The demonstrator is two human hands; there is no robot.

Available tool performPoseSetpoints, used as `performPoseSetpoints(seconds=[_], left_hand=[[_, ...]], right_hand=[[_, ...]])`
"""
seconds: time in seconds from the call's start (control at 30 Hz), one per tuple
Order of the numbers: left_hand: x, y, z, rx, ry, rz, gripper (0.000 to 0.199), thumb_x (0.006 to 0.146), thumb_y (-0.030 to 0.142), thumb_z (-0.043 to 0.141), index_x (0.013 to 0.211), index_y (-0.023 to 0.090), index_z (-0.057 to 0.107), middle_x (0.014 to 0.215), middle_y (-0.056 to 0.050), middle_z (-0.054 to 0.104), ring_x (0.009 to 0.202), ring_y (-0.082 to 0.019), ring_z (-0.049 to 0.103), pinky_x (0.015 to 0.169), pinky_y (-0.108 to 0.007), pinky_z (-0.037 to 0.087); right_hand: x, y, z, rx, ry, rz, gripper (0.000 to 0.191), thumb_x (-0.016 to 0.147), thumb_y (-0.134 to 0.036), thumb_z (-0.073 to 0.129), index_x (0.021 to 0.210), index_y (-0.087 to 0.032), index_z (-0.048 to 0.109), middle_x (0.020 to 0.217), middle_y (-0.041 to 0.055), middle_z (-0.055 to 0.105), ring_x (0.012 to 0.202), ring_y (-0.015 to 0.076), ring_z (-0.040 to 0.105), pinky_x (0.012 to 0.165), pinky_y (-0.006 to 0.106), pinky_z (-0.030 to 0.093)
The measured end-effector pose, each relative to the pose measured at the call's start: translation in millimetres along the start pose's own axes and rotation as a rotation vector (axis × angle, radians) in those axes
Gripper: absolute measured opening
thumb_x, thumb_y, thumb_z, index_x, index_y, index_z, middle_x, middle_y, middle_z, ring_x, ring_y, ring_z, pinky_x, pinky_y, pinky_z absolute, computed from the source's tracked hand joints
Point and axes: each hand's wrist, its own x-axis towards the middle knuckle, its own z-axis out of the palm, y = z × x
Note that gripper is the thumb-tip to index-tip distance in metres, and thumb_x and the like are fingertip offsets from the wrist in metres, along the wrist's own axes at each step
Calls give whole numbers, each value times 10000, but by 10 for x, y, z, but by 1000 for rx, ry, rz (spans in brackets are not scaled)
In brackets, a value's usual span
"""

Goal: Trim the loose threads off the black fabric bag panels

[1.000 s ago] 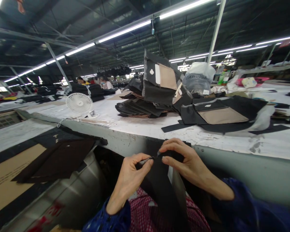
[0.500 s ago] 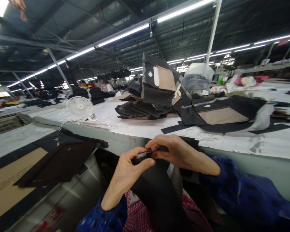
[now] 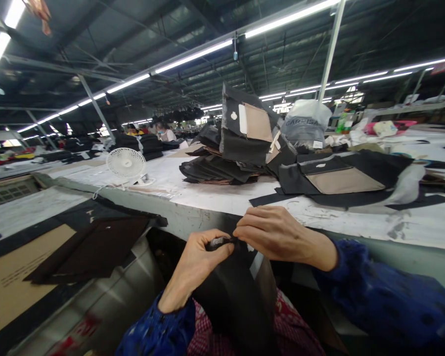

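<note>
A piece of black fabric (image 3: 233, 291) hangs from my hands over my lap, in front of the table edge. My left hand (image 3: 196, 262) pinches its upper edge between thumb and fingers, where a greyish frayed rim shows. Close against it, my right hand (image 3: 278, 232) has its fingers closed on the same edge; the fingertips are partly hidden. A lighter panel (image 3: 269, 282) shows on the right side of the fabric.
On the white-topped table (image 3: 203, 198) stand a white fan (image 3: 126, 165), stacked black panels (image 3: 218, 168), black pieces with beige pockets (image 3: 344, 180) and a plastic bag (image 3: 306, 121). Dark brown panels (image 3: 92, 249) lie on cardboard (image 3: 15, 282) at left. People sit far back.
My right hand's fingers have closed further and turned over the fabric edge. The left thumb has drawn slightly back along the edge. The view has shifted a little.
</note>
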Motion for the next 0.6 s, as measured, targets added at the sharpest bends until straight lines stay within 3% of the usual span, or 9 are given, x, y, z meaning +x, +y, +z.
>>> performPoseSetpoints(seconds=[0.13,0.23,0.33,0.47,0.53,0.6], left_hand=[[-8,-21,-4,-61,-9,-11,152,731,278,674,728,127,694,658,4,576,639,-114,465,589,-223,340],[-11,-27,-3,-78,-16,-22,159,737,281,674,739,124,694,644,9,548,623,-106,440,576,-223,324],[-14,-11,0,-37,-30,4,153,746,279,670,755,131,706,644,15,534,609,-94,417,565,-219,309],[-12,2,-6,-17,-64,20,141,741,277,676,771,144,713,647,21,531,608,-89,418,560,-210,307],[-5,-11,-11,-40,-59,-11,160,731,292,680,752,135,702,609,30,497,573,-79,386,534,-210,281],[0,-25,-12,-54,-42,-38,176,724,301,678,743,127,693,591,35,474,553,-74,363,519,-212,261]], right_hand=[[39,-5,20,-132,-5,-105,271,938,-109,385,845,-165,633,821,61,660,728,169,512,615,305,324],[71,11,47,-82,-43,-108,283,923,-107,374,798,-166,622,796,68,640,723,168,502,609,295,333],[96,43,78,202,-93,83,198,858,-108,439,763,-146,609,731,54,608,678,146,508,600,267,364],[96,128,60,775,-286,370,158,876,-176,494,846,-130,642,692,4,616,593,92,516,542,201,379],[85,168,26,904,-294,410,217,916,-249,487,899,-113,655,740,26,646,611,94,546,536,194,393],[74,185,-7,884,-219,375,249,938,-284,484,941,-102,654,793,53,667,638,100,575,558,199,410]])
